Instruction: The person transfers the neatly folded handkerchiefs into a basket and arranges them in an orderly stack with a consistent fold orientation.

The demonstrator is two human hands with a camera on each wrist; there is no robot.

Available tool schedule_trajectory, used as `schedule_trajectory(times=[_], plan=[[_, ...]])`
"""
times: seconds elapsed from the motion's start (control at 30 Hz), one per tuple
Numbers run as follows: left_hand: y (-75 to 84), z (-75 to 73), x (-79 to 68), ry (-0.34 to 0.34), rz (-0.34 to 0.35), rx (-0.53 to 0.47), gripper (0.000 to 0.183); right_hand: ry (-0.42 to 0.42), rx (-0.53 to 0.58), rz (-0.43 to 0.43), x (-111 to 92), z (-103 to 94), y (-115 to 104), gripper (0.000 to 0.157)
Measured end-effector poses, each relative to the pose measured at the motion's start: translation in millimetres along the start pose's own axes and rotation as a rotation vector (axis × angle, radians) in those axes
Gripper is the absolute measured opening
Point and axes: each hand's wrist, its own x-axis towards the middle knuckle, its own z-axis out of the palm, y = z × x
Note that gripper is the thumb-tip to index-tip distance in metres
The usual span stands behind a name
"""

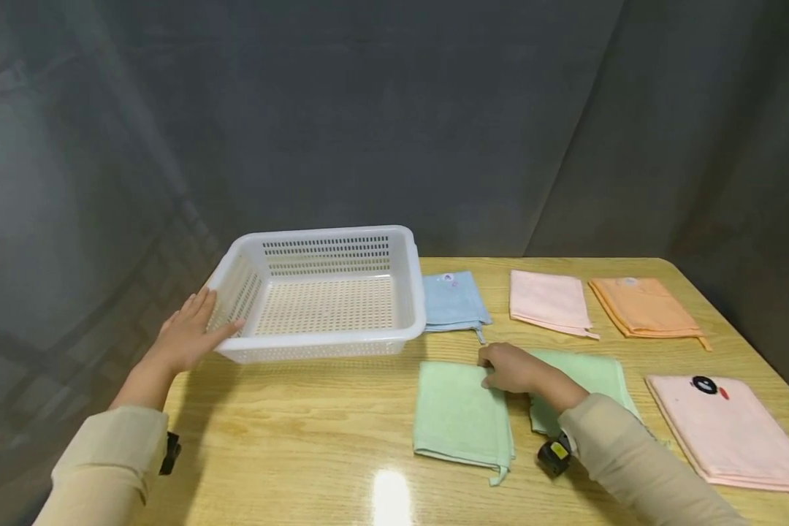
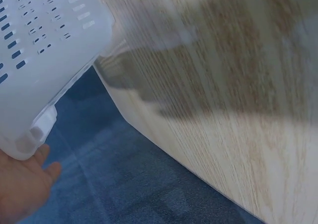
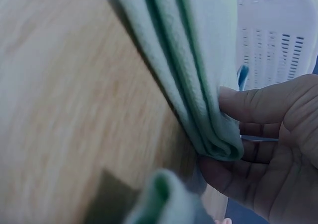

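Observation:
My left hand point(image 1: 187, 332) rests on the left front corner of a white plastic basket point(image 1: 329, 339), its fingers looking straight. In the left wrist view, the fingers point(image 2: 25, 189) touch the lip of the basket point(image 2: 54, 60). My right hand point(image 1: 513, 367) pinches the far right corner of a folded light-green towel point(image 1: 459, 413). From the right wrist, the thumb lies on top of the layered towel point(image 3: 198, 60) and fingers are beneath its edge. Close under the right forearm lies a second green towel point(image 1: 581, 376), partly hidden by that arm.
Behind the green towels lie a folded blue towel point(image 1: 452, 301) beside the basket, a pink towel point(image 1: 549, 301) and an orange towel point(image 1: 646, 307). A pink towel with a dark patch point(image 1: 730, 431) lies at the right of the wooden table point(image 1: 289, 424). Grey curtain point(image 1: 381, 124) hangs behind.

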Motion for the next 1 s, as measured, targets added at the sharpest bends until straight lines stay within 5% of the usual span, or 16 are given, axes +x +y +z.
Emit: schedule_trajectory(times=[0.47, 1.0], plan=[[-0.5, 3.3, -2.6, 0.038, 0.008, -0.045, 0.083, -0.055, 0.144, -0.080, -3, -4.3, 4, 0.025], [0.1, 4.6, -3.1, 0.053, 0.019, -0.078, 0.083, 0.037, 0.269, -0.092, -9, -2.4, 13, 0.011]])
